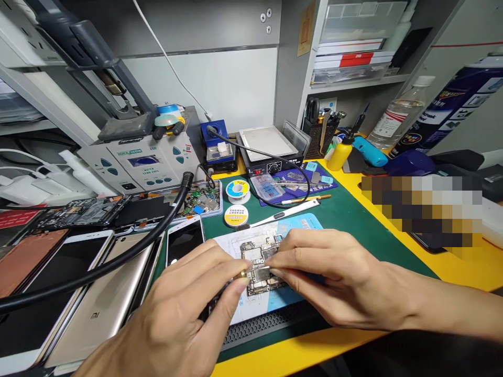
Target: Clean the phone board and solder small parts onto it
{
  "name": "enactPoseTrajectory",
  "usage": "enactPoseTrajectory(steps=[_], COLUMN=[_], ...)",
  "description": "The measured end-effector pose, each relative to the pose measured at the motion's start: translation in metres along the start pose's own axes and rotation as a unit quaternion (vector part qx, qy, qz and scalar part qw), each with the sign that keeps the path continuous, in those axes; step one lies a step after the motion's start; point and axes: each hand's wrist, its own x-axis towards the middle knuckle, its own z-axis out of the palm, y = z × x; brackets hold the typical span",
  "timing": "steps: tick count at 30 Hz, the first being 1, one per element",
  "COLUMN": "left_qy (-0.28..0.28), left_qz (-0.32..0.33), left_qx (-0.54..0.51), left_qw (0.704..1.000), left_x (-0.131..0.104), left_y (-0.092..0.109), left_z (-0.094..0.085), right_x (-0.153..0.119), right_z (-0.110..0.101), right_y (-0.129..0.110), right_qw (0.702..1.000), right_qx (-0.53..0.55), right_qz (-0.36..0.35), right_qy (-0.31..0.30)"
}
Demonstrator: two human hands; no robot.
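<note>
My left hand (196, 293) is closed in a pinch on a small brass-coloured tool end (242, 274); the rest of that tool is hidden by my fingers. Opposite it, my right hand (326, 272) pinches the edge of a small flat silver metal piece (262, 273) between thumb and forefinger. The piece lies between both sets of fingertips; whether it joins the brass end I cannot tell. Directly beneath is a phone circuit board (255, 255), resting on a white and blue sheet (231, 241). My right fingers cover part of the board.
Phones (100, 293) lie at the left, crossed by a thick black hose (129, 248). Behind the board are a solder spool (238, 191), a round tin (236, 215), a white pen-like tool (285, 212) and a hot plate (271, 149). A yellow bottle (341, 154) stands right.
</note>
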Motion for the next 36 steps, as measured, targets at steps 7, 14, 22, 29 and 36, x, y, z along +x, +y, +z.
enactPoseTrajectory(steps=[7, 14, 22, 29, 36], left_qy=[-0.002, 0.004, 0.007, 0.006, 0.003], left_qz=[-0.001, 0.003, 0.000, -0.003, -0.002], left_qx=[-0.002, 0.001, 0.009, 0.009, 0.000], left_qw=[1.000, 1.000, 1.000, 1.000, 1.000], left_x=[-0.0001, 0.0007, 0.0026, 0.0006, 0.0023], left_y=[0.0014, -0.0003, 0.0004, 0.0003, 0.0004], left_z=[-0.0009, 0.0002, 0.0013, 0.0012, 0.0010], right_x=[-0.0006, -0.0004, -0.0011, 0.0001, -0.0001], right_z=[0.0003, -0.0001, -0.0007, -0.0011, -0.0009], right_y=[-0.0011, 0.0007, -0.0005, -0.0017, 0.0002], right_qw=[1.000, 1.000, 1.000, 1.000, 1.000], right_qx=[-0.005, -0.001, -0.004, -0.009, 0.000], right_qz=[0.001, 0.000, 0.001, 0.018, 0.013], right_qy=[0.013, 0.009, 0.007, 0.019, 0.018])
